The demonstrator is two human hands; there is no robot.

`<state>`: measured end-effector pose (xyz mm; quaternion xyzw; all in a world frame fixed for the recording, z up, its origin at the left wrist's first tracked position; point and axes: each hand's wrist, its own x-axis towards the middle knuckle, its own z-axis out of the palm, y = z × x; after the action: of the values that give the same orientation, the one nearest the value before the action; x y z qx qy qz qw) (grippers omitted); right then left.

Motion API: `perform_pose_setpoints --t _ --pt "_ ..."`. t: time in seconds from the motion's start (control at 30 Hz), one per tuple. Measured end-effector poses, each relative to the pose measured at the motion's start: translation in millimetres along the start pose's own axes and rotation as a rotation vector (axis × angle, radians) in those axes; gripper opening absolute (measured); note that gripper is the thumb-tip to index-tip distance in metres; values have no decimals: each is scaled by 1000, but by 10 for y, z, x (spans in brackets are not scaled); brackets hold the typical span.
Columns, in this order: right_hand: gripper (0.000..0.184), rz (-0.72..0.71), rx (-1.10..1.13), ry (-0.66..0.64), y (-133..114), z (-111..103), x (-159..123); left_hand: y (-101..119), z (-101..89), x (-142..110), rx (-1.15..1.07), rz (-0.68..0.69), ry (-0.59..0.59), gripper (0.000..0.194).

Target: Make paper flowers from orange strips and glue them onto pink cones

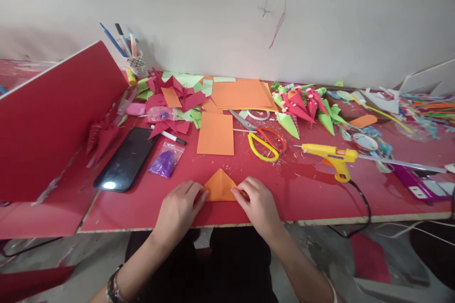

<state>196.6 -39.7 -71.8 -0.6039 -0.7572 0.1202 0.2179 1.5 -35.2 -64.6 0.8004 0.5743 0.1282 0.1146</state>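
Observation:
A folded piece of orange paper, triangular with its point away from me, lies on the red table near the front edge. My left hand pinches its left corner between thumb and fingers. At the right corner, my right hand grips the paper the same way. A flat orange paper rectangle lies just beyond the folded piece. Right of that rectangle are scissors with one yellow and one red handle loop. The fingertips partly cover the paper's two corners.
A yellow glue gun with a black cord lies at right. On the left are a phone, a bag of purple material and a marker. Paper scraps, orange sheets and folded paper cones line the back.

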Motion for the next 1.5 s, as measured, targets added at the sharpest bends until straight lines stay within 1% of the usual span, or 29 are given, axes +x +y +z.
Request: perform_pose_setpoints --t 0.27,0.43,0.63,0.77,0.87,0.93,1.03,1.1,1.17,1.27,1.33,1.4,1.5 --pt "25 -17 -117 18 -24 12 21 0 18 20 83 28 25 22" --pt "25 -18 -184 15 -18 23 40 -1 23 43 112 19 7 21" --pt "26 -20 -201 31 -8 32 63 9 29 49 150 12 -10 21" --pt "25 -4 -205 18 -15 26 70 30 9 50 136 -3 -29 22" --pt "24 4 -210 15 -19 28 68 -11 -1 62 118 9 -64 22" --pt "24 2 -212 20 -17 34 66 -89 -7 78 105 61 -93 22" --pt "25 -3 -220 25 -8 46 64 -253 -35 115 75 219 -118 21" --pt "25 -5 -228 25 -5 50 67 -353 -74 156 60 312 -118 29" --pt "24 -4 -238 25 -6 53 71 -421 -122 220 78 415 -147 40" --pt "22 -3 -250 18 -8 57 77 -469 -190 365 138 619 -260 43" --pt "21 -4 -258 8 -8 61 81 -483 -227 480 176 731 -326 45" --pt "20 -4 -263 -1 -6 66 85 -493 -264 586 205 803 -389 50" --pt "20 -1 -259 -11 -2 70 90 -500 -325 703 203 838 -466 59"
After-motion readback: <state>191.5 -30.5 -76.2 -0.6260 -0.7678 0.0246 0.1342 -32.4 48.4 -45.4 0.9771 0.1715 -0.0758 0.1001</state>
